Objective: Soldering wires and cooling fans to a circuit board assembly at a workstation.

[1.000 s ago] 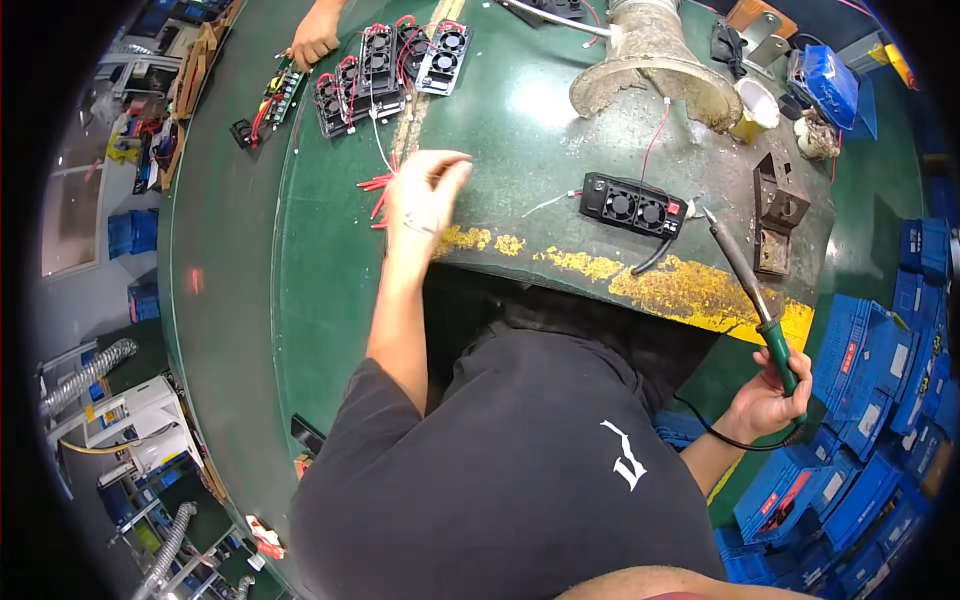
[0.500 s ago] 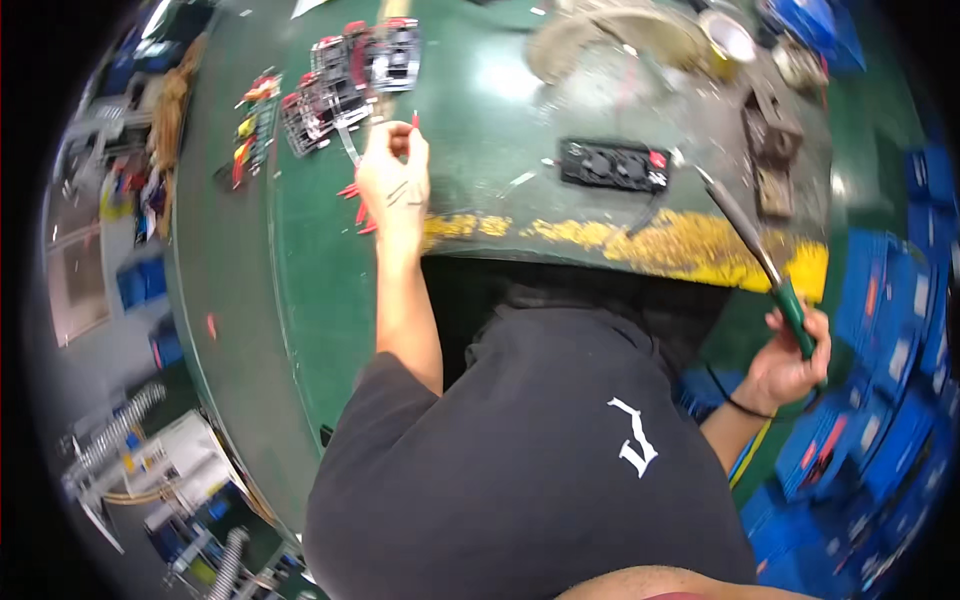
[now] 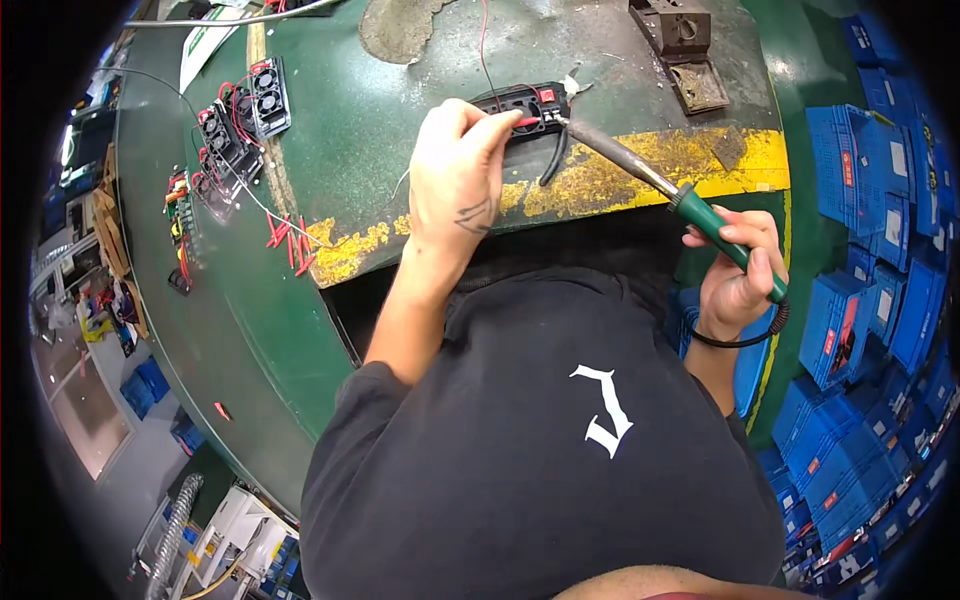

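Observation:
A black module with round fan-like openings [image 3: 519,104] and a red switch [image 3: 547,96] lies near the bench's yellow edge. Over its left part, my left hand [image 3: 455,165] is closed in a pinch on a short red wire-like piece [image 3: 526,122] pointing at the module's right end. My right hand [image 3: 742,265] grips the green handle of a soldering iron [image 3: 705,214]. The iron's tip is at the module's right end, close to the red piece; contact cannot be made out. Small cutting pliers [image 3: 552,160] lie against that end, partly hidden by the module and iron.
Several similar fan modules [image 3: 268,100] with red wires stand at the left. Short red pieces [image 3: 292,245] lie near the bench edge. A rusty metal bracket [image 3: 690,60] sits at the back right. Blue crates [image 3: 845,170] are stacked to the right.
My left hand has moved right from the red pieces to the black module, carrying one red piece. The soldering iron has come left, its tip now at the module's right end. The view has shifted.

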Available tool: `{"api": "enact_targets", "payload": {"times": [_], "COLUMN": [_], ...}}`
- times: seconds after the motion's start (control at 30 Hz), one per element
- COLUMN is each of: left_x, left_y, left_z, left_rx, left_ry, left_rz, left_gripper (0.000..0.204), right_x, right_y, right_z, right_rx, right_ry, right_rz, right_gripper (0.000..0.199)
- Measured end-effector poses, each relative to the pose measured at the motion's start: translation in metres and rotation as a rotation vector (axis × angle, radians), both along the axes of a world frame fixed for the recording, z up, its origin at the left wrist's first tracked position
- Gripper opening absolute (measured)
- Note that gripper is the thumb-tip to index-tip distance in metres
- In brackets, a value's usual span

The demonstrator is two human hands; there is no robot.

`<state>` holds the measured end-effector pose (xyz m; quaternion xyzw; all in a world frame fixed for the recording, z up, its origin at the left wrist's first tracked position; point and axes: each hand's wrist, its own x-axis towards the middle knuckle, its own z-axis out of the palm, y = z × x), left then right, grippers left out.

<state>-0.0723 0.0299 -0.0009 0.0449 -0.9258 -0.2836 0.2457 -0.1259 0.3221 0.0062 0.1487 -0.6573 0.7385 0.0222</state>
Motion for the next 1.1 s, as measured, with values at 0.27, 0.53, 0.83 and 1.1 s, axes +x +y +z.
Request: {"api": "enact_targets", "payload": {"times": [0.27, 0.53, 0.83, 1.1], "left_x": [-0.005, -0.01, -0.014, -0.016], "left_y": [0.007, 0.014, 0.017, 0.017], "left_z": [-0.013, -0.015, -0.013, -0.012], "left_rx": [0.055, 0.019, -0.037, -0.059], "left_ry": [0.023, 0.05, 0.048, 0.035], "left_rz": [0.031, 0.004, 0.0, -0.005], "left_gripper": [0.012, 0.015, 0.016, 0.015], "right_x": [-0.004, -0.009, -0.015, -0.029], "right_y": [-0.006, -0.003, 0.002, 0.01], "right_z": [-0.008, -0.008, -0.006, 0.009], "right_rx": [0.014, 0.032, 0.091, 0.366], "right_ry": [-0.022, -0.02, 0.04, 0.381], "right_rz": [0.018, 0.032, 0.076, 0.263], "right_gripper": [0.043, 0.042, 0.038, 0.034]}}
